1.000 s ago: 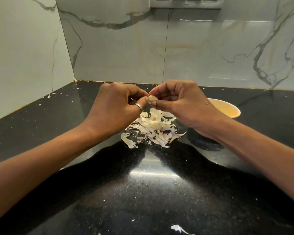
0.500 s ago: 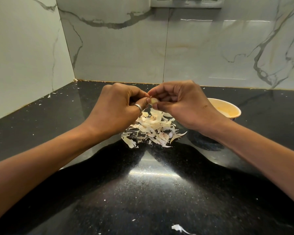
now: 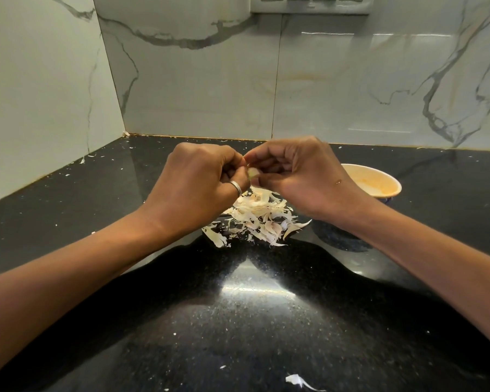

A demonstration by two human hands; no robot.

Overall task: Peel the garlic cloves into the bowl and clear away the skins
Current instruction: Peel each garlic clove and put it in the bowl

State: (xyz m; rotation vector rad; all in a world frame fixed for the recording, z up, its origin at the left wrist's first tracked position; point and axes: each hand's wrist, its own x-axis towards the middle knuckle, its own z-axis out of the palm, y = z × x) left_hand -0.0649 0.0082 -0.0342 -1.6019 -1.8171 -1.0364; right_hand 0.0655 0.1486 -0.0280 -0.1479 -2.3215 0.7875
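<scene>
A pale garlic clove [image 3: 253, 173] is pinched between the fingertips of both hands above the counter. My left hand [image 3: 198, 182], with a silver ring on the thumb, grips it from the left. My right hand [image 3: 297, 174] holds it from the right, fingers curled around it. Directly below lies a heap of papery garlic skins [image 3: 255, 219] on the black counter. A cream-coloured bowl [image 3: 379, 183] with a dark outside stands behind my right wrist, which partly hides it; what it holds is not visible.
The black speckled counter [image 3: 238, 321] meets marble wall tiles at the back and left, forming a corner. Small skin scraps are scattered toward that left wall, and one white scrap [image 3: 296, 381] lies near the front edge. A switch panel [image 3: 309, 4] sits on the back wall.
Both hands stayed together over the skin heap. The fingers have shifted slightly around the clove, which now shows a little lower between the thumbs.
</scene>
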